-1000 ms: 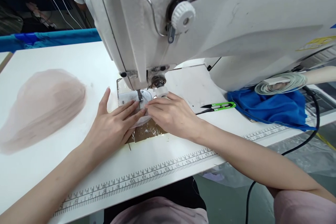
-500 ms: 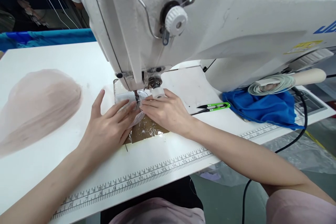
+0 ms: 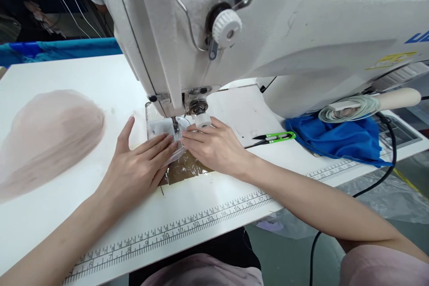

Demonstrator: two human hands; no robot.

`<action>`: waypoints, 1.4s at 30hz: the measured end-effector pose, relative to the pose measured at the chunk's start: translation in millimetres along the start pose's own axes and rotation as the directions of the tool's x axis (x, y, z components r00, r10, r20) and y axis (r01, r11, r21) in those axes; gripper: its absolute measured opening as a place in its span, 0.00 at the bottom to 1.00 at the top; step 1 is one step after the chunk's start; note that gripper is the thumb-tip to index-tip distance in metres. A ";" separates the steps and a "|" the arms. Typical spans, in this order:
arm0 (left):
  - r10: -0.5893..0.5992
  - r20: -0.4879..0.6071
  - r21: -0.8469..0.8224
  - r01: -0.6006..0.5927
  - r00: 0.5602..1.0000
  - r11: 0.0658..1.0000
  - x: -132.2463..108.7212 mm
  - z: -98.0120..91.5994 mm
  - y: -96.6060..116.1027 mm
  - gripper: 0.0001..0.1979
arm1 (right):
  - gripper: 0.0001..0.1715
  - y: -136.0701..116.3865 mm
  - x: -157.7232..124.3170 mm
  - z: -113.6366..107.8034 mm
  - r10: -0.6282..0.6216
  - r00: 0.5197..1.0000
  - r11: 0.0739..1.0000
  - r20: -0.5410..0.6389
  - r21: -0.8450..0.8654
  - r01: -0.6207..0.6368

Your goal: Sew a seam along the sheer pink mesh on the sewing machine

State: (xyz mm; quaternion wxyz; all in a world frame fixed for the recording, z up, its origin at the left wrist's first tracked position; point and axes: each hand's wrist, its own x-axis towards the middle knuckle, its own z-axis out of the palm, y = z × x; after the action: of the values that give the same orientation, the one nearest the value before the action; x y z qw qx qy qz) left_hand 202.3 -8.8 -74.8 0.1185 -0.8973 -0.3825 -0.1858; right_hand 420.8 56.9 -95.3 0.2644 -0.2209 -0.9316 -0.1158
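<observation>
Sheer, pale fabric (image 3: pixel 175 154) lies at the needle area of a white sewing machine (image 3: pixel 284 22), a small rounded fold of it showing between the two hands, just in front of the presser foot (image 3: pixel 175 125). The left hand (image 3: pixel 142 163) is palm down and flattened, its fingers close together and slanting toward the foot, its thumb held well out to the side; the fingertips rest at the fabric's left edge. Its forearm (image 3: pixel 73 228) runs up from the lower left corner, low over the white tabletop (image 3: pixel 117 228).

The right hand (image 3: pixel 214 147) comes in from the other side, back upward, knuckles gently bent and fingers bunched, their tips at the fabric right beside the foot. Its thumb is hidden — whether it pinches the cloth or only presses on it, I cannot tell. The upper fingers sit close under a white knob (image 3: pixel 203 120). The right forearm (image 3: pixel 301 201) slopes down to a pink sleeve (image 3: pixel 375 263), passing in front of green-handled snips (image 3: pixel 278 137) and crossing the printed ruler (image 3: pixel 194 228).
</observation>
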 end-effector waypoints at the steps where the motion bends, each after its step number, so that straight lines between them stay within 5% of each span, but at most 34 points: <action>1: -0.002 0.000 0.000 0.002 1.000 1.000 -0.1 0.1 -0.3 0.16 | 0.17 0.1 0.0 0.1 0.001 1.000 1.000 0.009 0.007 -0.001; 12: -0.017 0.015 0.008 0.017 1.000 1.000 4.4 0.4 -4.5 0.16 | 0.17 0.4 3.1 0.6 0.044 0.999 0.999 0.031 0.024 -0.045; 20: -0.129 0.071 -0.022 0.131 0.989 0.991 4.9 1.7 -4.3 0.15 | 0.15 2.3 6.7 2.2 0.034 0.999 0.999 -0.029 -0.021 -0.034; 27: -0.072 0.028 0.009 0.072 0.997 0.997 7.1 5.9 -9.4 0.15 | 0.16 3.3 10.3 -0.7 0.083 0.992 0.996 0.093 -0.022 -0.081; 36: -0.147 0.080 -0.003 0.148 0.986 0.989 7.7 6.2 -9.2 0.15 | 0.16 5.0 12.0 1.6 0.109 0.986 0.994 0.124 -0.012 -0.109; 42: -0.026 -0.009 0.039 0.027 1.000 0.999 6.5 10.5 -14.7 0.15 | 0.15 4.7 12.2 2.8 0.098 0.988 0.995 0.119 -0.039 -0.094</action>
State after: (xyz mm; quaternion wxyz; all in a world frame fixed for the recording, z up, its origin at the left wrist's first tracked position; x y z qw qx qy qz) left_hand 198.3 9.0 -80.5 0.1353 -0.8888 -0.3975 -0.1837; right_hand 412.5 66.3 -90.6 0.2089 -0.2764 -0.9322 -0.1049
